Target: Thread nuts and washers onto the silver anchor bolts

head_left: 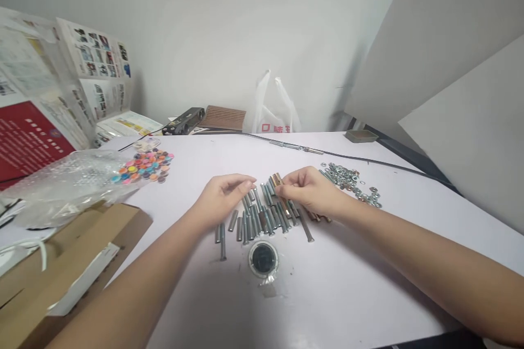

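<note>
The left hand (227,193) lies palm down at the left edge of a heap of bolts (262,217); its fingers are curled and pressed together with the thumb tucked against them, and whether anything sits between the tips cannot be told. The right hand (311,188) rests on the heap's right side; its thumb and forefinger pinch the end of a copper-coloured bolt (275,179), which juts up and to the left, just clear of the pile.

The bolts are slim, smooth cylinders of dull grey metal, a few brownish; most lie side by side, pointing away from the person, in the middle of the white table (368,272); two or three stragglers lie apart at the lower left. Just in front of the heap sits a round black disc (263,259) with a shiny rim, wrapped in crinkled clear film.

To the right, near the right wrist, is a scatter of small bright nuts (352,177); beyond them a thin black cable (368,159) runs across the table. To the left lie flat coloured discs (145,166), round and glossy, spilling beside a crumpled clear plastic bag (69,180); below that is an open cardboard box (61,267), matt brown. A thin white carrier bag (274,109) stands against the far wall.
</note>
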`<action>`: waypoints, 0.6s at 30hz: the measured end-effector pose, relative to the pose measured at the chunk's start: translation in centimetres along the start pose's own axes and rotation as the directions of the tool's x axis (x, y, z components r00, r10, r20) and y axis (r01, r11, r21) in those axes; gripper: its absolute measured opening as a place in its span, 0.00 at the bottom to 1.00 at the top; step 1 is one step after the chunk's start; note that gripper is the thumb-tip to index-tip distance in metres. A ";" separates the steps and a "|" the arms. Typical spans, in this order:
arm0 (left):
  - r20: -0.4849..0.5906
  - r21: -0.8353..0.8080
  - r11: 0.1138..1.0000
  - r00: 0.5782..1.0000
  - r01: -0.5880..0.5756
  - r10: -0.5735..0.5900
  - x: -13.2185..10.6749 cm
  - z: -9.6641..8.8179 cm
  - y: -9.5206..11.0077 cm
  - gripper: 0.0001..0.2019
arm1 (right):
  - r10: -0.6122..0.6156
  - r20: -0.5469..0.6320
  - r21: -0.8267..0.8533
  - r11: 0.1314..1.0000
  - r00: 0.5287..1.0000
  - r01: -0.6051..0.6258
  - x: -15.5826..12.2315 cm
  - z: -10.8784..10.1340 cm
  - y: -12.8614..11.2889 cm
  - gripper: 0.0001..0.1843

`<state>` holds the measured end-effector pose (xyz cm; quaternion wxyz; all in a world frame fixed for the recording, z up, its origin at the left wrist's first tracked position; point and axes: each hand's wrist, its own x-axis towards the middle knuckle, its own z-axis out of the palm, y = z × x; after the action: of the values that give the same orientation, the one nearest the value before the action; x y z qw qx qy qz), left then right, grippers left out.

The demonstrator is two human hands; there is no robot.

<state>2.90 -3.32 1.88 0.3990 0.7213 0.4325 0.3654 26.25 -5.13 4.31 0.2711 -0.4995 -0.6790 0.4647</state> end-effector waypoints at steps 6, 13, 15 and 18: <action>-0.103 -0.155 0.982 0.990 -0.108 0.092 0.3 -0.8 -0.4 0.19 | -0.156 0.019 0.016 0.988 0.988 0.156 3.8 4.2 -3.2 0.20; -0.360 0.005 0.999 0.932 -0.034 0.033 1.2 -2.8 -1.8 0.15 | -0.198 -0.072 0.034 0.979 0.978 0.201 7.5 5.2 -2.4 0.18; -0.338 0.041 0.999 0.941 0.012 0.002 1.3 -2.8 -2.3 0.15 | -0.252 -0.083 0.048 0.965 0.964 0.256 8.3 5.2 -1.8 0.17; -0.247 0.071 0.996 0.968 0.059 -0.040 1.5 -2.4 -3.0 0.15 | -0.326 -0.129 0.110 0.934 0.936 0.341 9.5 5.5 -1.0 0.13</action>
<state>0.39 -0.38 0.45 0.3231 0.6744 0.5101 0.4249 17.90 1.70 2.01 0.4146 -0.3827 -0.7064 0.4274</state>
